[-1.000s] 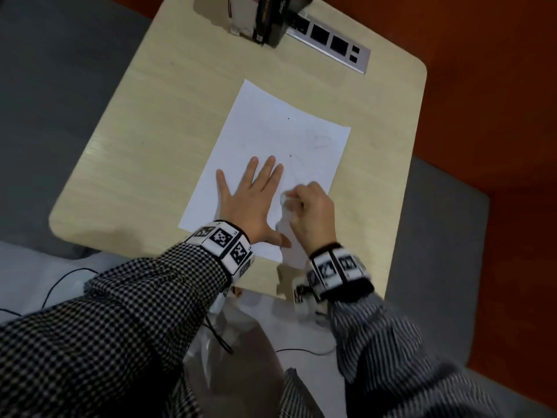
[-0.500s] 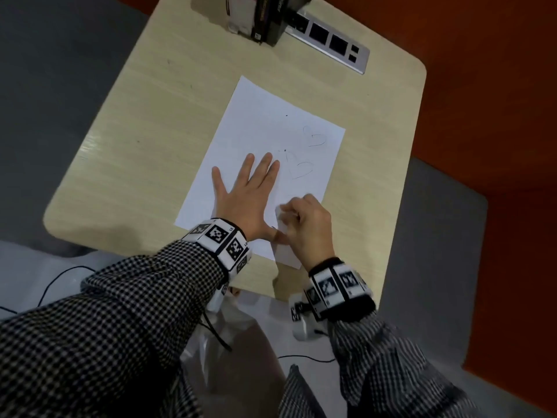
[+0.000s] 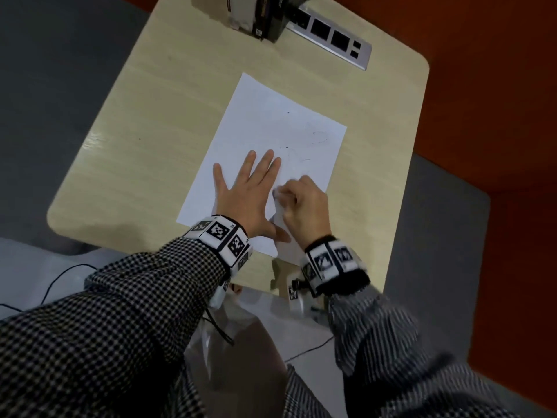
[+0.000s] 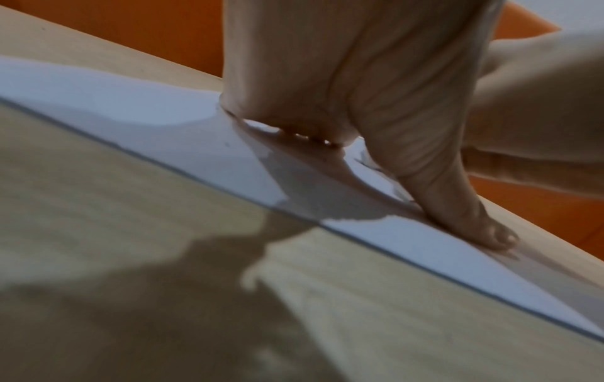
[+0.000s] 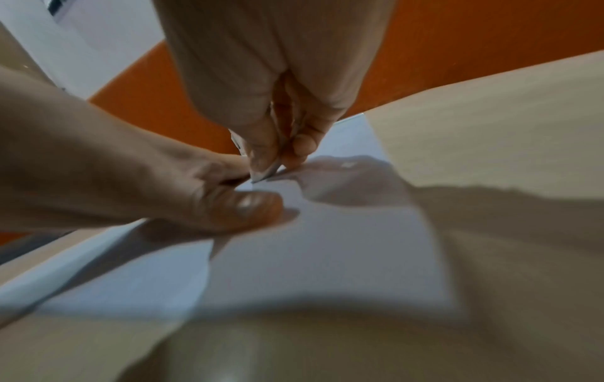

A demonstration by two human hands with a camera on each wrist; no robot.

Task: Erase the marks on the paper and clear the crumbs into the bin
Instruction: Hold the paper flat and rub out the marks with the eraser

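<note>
Dim indoor light is falling from above — hands are casting soft shadows across the bench (image 4: 137,258). Both wrist views are smearing with motion blur, and edges are bending.

Looks like an office or study room. A small pale desk (image 3: 126,122) carries a built-in socket strip (image 3: 331,37), with orange walls around

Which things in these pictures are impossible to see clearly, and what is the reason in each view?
- Eraser: head view, mostly wrapped by the right hand; right wrist view, only its tip shows.
- Pencil marks: head view, faint and blurred, shapes unreadable.
- Crumbs: too small in every view.
- Dark box: head view, cut by the top edge.
- Bin: cannot be identified.
</note>
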